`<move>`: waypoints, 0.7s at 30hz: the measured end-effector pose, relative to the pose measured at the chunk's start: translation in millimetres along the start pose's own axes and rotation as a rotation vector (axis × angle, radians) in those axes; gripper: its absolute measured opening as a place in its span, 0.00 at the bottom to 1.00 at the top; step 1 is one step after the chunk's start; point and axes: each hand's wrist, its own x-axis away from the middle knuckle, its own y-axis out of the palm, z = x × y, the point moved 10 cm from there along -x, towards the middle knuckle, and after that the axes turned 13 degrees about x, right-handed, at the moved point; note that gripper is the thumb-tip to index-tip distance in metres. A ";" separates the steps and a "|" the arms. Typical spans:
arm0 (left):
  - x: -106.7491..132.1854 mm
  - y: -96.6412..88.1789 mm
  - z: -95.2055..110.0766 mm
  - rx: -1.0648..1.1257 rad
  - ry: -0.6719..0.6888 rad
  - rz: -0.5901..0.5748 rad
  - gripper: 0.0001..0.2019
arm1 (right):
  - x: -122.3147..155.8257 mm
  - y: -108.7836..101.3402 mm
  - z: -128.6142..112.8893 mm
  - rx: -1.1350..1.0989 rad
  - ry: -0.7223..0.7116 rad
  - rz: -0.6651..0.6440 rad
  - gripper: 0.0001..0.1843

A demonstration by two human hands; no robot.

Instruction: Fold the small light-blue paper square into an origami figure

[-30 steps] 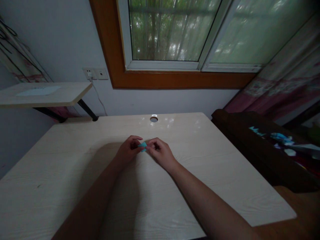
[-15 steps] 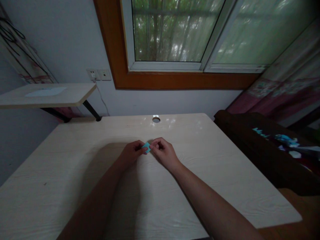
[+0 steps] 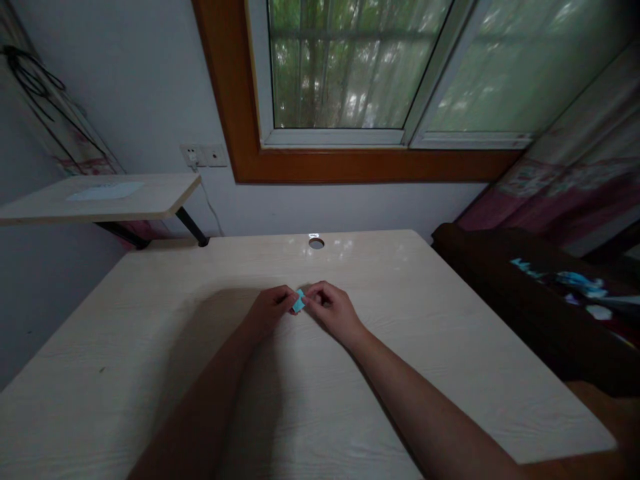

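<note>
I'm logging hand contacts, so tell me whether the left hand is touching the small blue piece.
Touching. In the head view, the left hand pinches the small blue piece, with no gap showing between them.

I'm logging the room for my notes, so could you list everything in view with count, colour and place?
Small piece: one, light blue, between the hands
Table: one, pale wood, centre
Round hole: one, table's far edge
Raised shelf: one, pale, black supports, left
Sheet: one, whitish, on shelf
Wall plates: two, white, above shelf's right end
Cord: one, white, below plates
Cables: black, count unclear, upper left
Window: one, brown surround, top
Curtain: pink and pale, right; similar fabric left
Furniture: one, dark brown, right; light-blue clutter on it
Left hand: one, holding piece
Right hand: one, holding piece
</note>
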 end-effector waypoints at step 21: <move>0.2 0.9 -2.8 -0.134 -0.085 0.001 0.10 | -2.2 -4.2 11.1 -0.164 0.120 0.083 0.11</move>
